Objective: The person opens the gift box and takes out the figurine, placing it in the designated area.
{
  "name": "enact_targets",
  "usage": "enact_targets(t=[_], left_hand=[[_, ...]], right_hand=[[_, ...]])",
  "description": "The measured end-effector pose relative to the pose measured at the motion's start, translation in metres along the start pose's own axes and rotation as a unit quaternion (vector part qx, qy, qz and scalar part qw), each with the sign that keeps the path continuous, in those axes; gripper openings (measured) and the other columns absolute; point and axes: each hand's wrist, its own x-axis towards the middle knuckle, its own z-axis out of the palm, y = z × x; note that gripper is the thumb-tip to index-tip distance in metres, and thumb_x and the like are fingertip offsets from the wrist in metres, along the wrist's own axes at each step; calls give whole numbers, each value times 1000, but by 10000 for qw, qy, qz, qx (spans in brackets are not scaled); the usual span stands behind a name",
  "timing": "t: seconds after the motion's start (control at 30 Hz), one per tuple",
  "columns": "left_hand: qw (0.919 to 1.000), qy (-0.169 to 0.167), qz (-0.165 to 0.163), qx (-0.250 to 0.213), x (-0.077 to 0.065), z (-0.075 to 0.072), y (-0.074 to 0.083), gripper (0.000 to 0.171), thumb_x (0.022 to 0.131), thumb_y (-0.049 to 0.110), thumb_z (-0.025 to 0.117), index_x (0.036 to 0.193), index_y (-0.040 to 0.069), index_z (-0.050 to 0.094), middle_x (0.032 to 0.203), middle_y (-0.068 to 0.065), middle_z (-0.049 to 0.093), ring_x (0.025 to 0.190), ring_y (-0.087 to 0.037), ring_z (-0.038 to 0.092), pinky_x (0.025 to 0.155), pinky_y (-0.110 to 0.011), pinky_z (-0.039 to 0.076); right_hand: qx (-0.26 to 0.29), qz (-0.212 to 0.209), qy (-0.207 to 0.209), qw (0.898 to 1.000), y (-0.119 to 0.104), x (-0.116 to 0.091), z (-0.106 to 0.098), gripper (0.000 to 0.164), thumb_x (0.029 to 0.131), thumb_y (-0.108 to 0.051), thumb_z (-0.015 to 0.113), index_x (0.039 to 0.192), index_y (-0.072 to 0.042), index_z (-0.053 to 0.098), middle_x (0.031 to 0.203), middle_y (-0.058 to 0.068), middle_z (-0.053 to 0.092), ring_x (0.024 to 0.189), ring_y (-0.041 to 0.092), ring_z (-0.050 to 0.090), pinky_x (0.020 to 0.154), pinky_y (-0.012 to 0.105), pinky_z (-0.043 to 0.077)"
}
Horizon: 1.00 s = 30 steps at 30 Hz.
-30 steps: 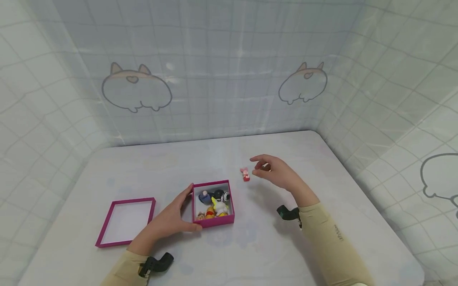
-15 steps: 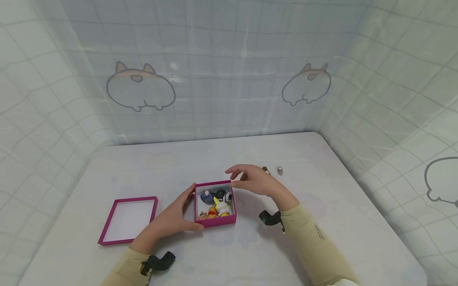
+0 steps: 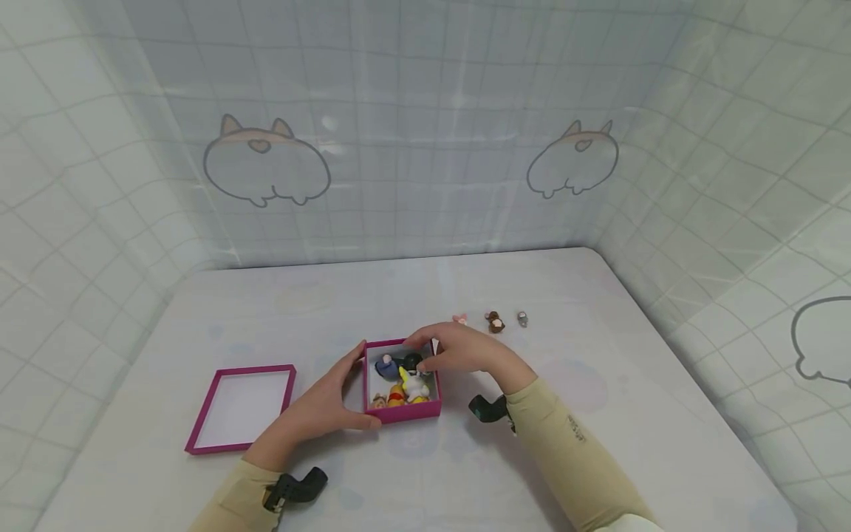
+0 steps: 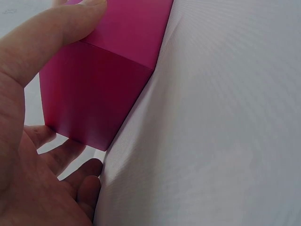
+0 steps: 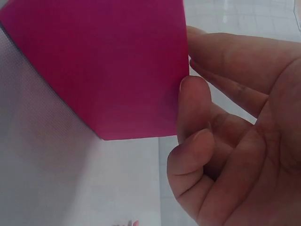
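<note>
My left hand [image 3: 319,406] grips the magenta box [image 3: 407,415] at its left side, thumb on the front wall and fingers round the back corner. Inside lie several toy figurines: a blue one [image 3: 386,367], a black one [image 3: 411,361], a white-and-yellow one [image 3: 414,386], and an orange one in red [image 3: 396,396]. My right hand [image 3: 465,349] reaches over the right rim, with its thumb and forefinger inside near the black figurine. Whether they pinch anything is hidden. In the right wrist view, its other fingers [image 5: 195,106] curl outside the box wall.
Behind my right hand, a pink figurine [image 3: 459,318], a brown figurine [image 3: 495,322] and a small grey figurine [image 3: 522,318] stand or lie in a row on the white table [image 3: 332,303]. The magenta-rimmed lid [image 3: 239,447] lies inside-up at left.
My right hand has moved left and towards me, from beside the pink figurine to inside the box. The brown and grey figurines have come into view. My left hand keeps its hold.
</note>
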Motion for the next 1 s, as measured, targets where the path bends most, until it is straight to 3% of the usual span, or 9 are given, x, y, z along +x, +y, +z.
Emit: enact_targets(t=[0.43,0.77,1.0], left_hand=[[10000,18,-52,34,0,0,1,128,59,62,87,158,39,9,163,1,20,148,-26,18,110,-57,30],[10000,25,-56,9,0,-1,2,129,59,61,88,158,38,10,162,1,20,148,-26,19,111,-57,30],[10000,3,-62,22,0,-2,3,128,59,61,88,158,38,9,162,1,20,148,-26,19,111,-57,30]], right_hand=[[-949,350,-360,9942,-9,6,9,47,91,-23,73,136,-20,62,135,-7,58,127,14,50,105,36,44],[-1392,499,-501,9877,-18,11,11,46,89,-11,71,134,-20,64,135,-4,59,126,15,51,104,36,44],[-1507,541,-493,9859,-22,12,11,44,89,-15,74,132,-19,65,134,-3,60,126,15,52,103,36,45]])
